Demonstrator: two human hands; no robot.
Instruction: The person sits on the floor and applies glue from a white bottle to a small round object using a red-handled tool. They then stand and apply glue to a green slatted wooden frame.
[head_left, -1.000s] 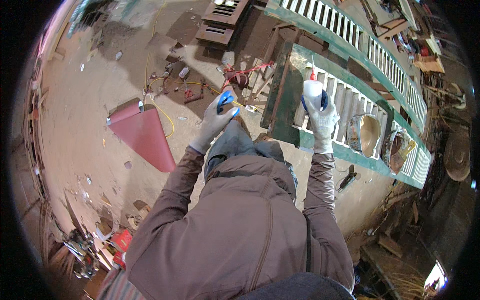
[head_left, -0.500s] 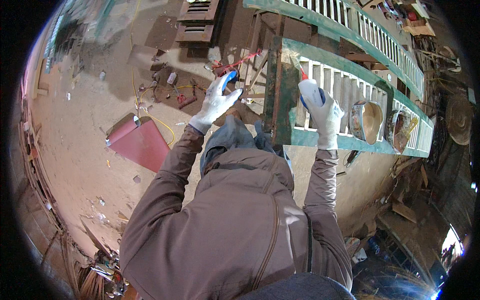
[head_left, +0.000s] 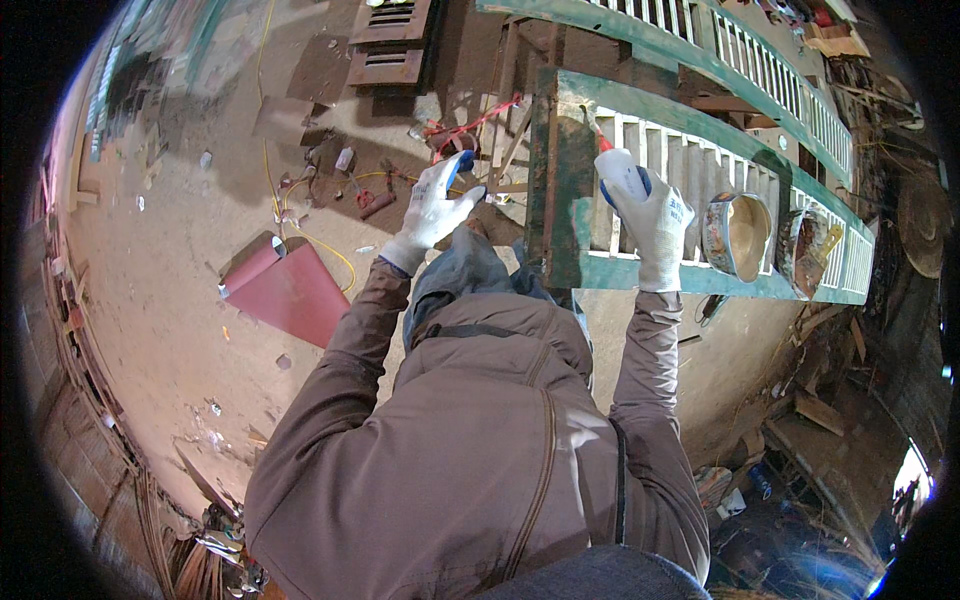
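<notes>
A white squeeze bottle with a red nozzle [head_left: 620, 172] is gripped in my right hand [head_left: 656, 222], which wears a white glove with a blue palm. Its tip points toward the far left corner of a green louvred shutter panel [head_left: 566, 232] with white slats. My left hand [head_left: 436, 212], gloved the same way, is raised in front of me to the left of the panel. Its fingers are apart and nothing is in them. A round tin [head_left: 738, 237] and a second, stained tin with a yellow-handled brush [head_left: 806, 256] stand on the panel, right of my right hand.
Another green slatted panel [head_left: 690, 50] lies beyond the first. On the floor at left are a curled dark red sheet [head_left: 290, 290], a yellow cable [head_left: 335, 255] and a red cord [head_left: 478, 127]. Timber scraps [head_left: 820, 412] lie at right. Bright light flares at lower right.
My left hand has shifted slightly, its fingers still spread. The bottle in my right hand stays over the panel, tilted a little differently. The view has moved slightly.
</notes>
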